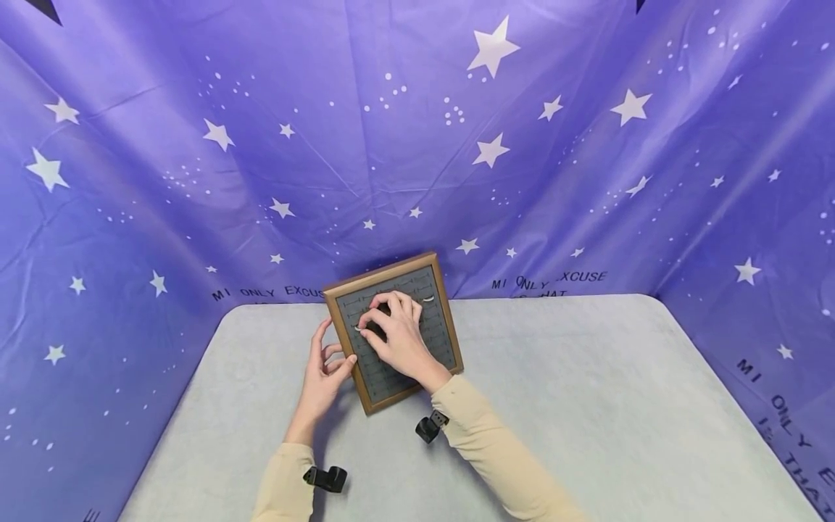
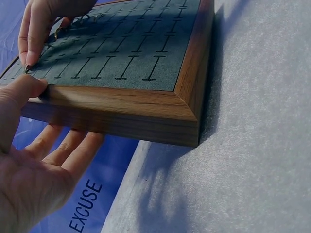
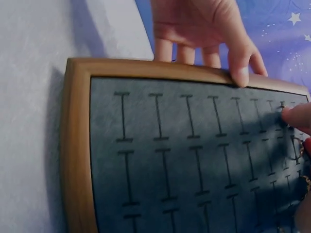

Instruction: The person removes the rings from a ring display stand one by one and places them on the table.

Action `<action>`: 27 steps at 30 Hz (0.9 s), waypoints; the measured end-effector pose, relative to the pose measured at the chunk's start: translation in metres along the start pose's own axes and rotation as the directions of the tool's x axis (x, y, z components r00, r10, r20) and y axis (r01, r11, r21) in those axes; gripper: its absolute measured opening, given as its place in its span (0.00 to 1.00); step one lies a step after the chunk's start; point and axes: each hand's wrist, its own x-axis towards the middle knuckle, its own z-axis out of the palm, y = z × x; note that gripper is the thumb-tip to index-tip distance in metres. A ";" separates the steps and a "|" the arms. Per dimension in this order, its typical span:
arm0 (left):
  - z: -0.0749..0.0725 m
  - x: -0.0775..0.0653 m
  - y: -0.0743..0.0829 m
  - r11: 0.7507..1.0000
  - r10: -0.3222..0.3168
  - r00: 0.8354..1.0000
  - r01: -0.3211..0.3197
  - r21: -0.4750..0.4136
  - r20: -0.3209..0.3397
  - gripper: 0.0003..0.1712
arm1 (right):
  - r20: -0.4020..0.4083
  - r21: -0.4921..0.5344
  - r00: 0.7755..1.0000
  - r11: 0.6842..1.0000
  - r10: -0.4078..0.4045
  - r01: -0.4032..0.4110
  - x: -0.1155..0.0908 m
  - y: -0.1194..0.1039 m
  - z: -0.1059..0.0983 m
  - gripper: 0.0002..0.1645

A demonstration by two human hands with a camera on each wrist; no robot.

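A wooden-framed jewelry display tray [image 1: 430,344] with a dark, slotted pad leans tilted against the backdrop. My left hand [image 1: 321,377] grips its left edge, thumb on top of the frame and fingers underneath. Over the upper part of the pad, my right hand [image 1: 401,337] pinches a small shiny piece of jewelry [image 2: 26,69] between thumb and forefinger, close to the slots near the left edge. A gold hoop-like piece [image 3: 296,148] sits in the pad beside those fingers. Another shiny piece [image 1: 428,299] is at the upper right of the pad. The right hand hides some slots.
The tray's lower edge stands on a pale grey table [image 1: 587,406]. A purple star-print backdrop [image 1: 391,159] closes off the back and both sides. A black wrist camera hangs at each sleeve, the left one [image 1: 326,478] and the right one [image 1: 430,426].
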 end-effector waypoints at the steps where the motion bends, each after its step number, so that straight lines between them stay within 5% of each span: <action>1: -0.001 0.001 -0.005 1.000 0.005 1.000 -0.005 -0.003 0.000 0.47 | -0.006 -0.001 1.000 1.000 0.000 0.000 0.000 -0.001 0.001 0.03; 7: -0.007 0.004 -0.031 1.000 0.027 1.000 -0.027 -0.008 -0.013 0.47 | 0.026 0.025 0.999 0.999 0.033 -0.033 -0.001 -0.006 -0.001 0.04; 11: -0.006 0.005 -0.032 1.000 0.026 0.999 -0.026 -0.004 -0.019 0.47 | 0.043 0.091 0.998 0.994 0.055 -0.058 -0.001 -0.009 -0.008 0.05; 19: -0.002 0.002 -0.012 0.999 0.039 0.999 -0.039 0.001 -0.008 0.46 | 0.025 0.245 0.997 0.967 0.074 -0.078 -0.001 -0.010 -0.019 0.03; 27: 0.001 0.001 0.000 1.000 0.010 1.000 -0.010 0.017 -0.006 0.45 | -0.028 0.295 0.995 0.952 0.098 -0.085 0.000 -0.011 -0.022 0.04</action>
